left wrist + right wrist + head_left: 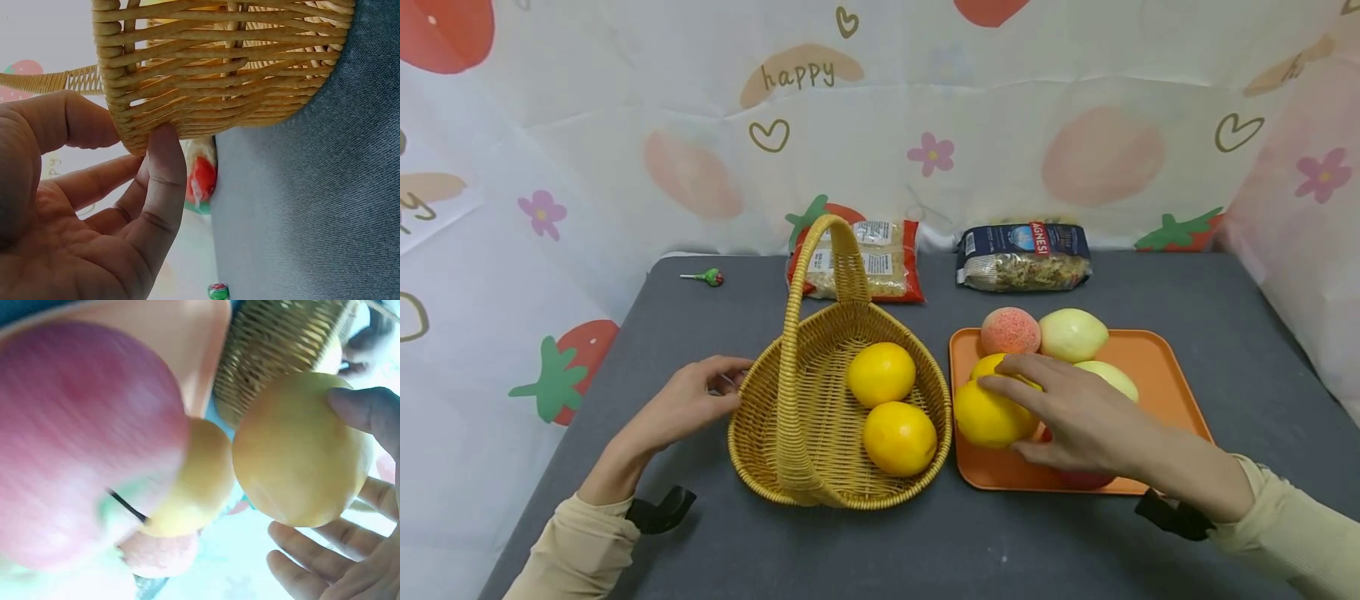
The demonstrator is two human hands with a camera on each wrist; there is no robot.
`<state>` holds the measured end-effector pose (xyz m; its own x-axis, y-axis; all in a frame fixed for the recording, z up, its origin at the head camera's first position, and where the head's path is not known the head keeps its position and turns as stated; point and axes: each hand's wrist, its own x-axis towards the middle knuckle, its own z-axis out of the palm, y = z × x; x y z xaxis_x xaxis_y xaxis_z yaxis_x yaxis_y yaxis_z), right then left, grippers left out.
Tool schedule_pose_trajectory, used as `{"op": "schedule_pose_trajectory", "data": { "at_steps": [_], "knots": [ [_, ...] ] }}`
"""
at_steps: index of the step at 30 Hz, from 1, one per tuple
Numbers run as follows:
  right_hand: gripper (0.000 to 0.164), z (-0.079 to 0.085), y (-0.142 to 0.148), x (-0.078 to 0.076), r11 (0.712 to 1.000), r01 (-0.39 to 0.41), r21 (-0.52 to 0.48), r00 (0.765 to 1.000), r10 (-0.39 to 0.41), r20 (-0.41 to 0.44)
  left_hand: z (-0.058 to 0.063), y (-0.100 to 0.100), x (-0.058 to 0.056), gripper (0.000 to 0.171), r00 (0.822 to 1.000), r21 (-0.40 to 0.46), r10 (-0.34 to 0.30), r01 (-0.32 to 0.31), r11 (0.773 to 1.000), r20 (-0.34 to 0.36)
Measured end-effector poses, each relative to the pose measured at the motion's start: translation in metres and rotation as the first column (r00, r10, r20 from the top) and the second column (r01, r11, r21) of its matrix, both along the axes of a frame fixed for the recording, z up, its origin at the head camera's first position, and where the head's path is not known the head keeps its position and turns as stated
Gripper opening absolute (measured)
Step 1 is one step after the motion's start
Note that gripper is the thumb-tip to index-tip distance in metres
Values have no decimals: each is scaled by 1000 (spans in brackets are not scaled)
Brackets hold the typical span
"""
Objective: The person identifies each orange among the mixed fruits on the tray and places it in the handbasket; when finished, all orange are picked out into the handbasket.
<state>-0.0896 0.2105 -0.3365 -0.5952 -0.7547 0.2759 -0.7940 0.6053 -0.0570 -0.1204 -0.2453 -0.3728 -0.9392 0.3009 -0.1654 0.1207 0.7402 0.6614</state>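
My right hand (pixel 1082 412) grips a yellow orange (pixel 992 417) over the left side of the orange tray (pixel 1165 400); in the right wrist view the thumb lies across the orange (pixel 300 450), with fingers beneath. Behind it on the tray is another yellow orange (pixel 203 481). A red apple (pixel 87 437) looms close to that camera, mostly covered by the hand in the head view. My left hand (pixel 696 400) pinches the left rim of the wicker basket (pixel 760 450), its fingertips on the weave (pixel 212 75). Two yellow oranges (pixel 882 375) sit inside the basket's right half.
A pink peach (pixel 1011 331) and two pale green fruits (pixel 1073 335) lie on the tray. Along the back stand a red-edged packet (pixel 880 262) and a dark blue pasta bag (pixel 1024 257). A lollipop (pixel 707 277) lies back left. The basket's tall handle (pixel 790 358) arches upward.
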Motion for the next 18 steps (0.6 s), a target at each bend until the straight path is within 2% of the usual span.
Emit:
{"op": "schedule_pose_trajectory", "data": {
  "at_steps": [4,10,18],
  "knots": [
    [71,10,-6,-7,999,35,-19,999,-35,31,0,0,0,45,1000,-2,4,-4,1000,0],
    [68,23,-18,-16,999,20,-36,997,-17,79,-1,1,1,45,1000,23,-2,2,1000,5],
    [64,34,-38,-22,999,22,-24,996,-20,87,-1,0,1,46,1000,24,-1,1,1000,-6]
  ]
}}
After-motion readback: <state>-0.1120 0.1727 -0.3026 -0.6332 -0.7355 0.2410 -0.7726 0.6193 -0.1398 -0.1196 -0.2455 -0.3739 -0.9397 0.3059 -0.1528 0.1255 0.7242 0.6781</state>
